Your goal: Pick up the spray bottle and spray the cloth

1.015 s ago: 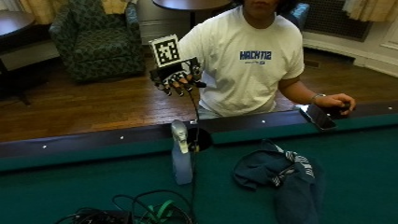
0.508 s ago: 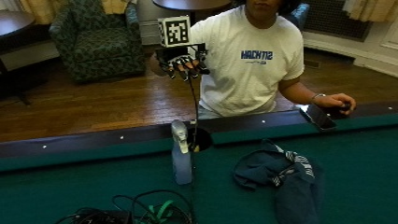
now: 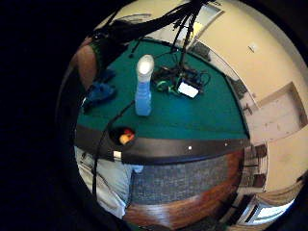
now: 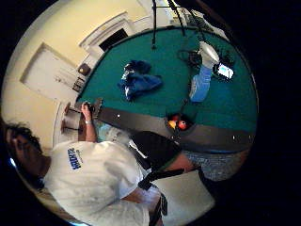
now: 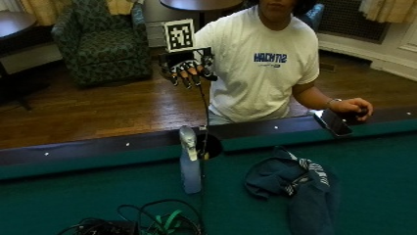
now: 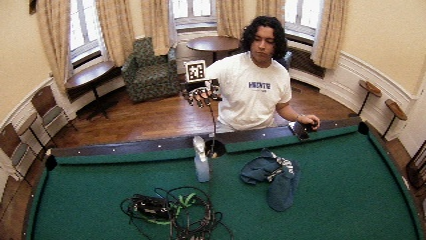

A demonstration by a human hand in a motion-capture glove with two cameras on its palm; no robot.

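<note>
Empty and spread-fingered, my gloved right hand hangs above the rail, well apart from the spray bottle. Only my palm views show balls in the pocket; the cloth lies on the felt.

Open felt around spray bottle — cables nearby

Upright spray bottle on green table

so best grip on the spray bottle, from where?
Take the spray bottle at the neck just under its white head, coming from the rail side where the gloved right hand hovers open. It stands upright, clear of the cloth, with cables on the far side.
</note>
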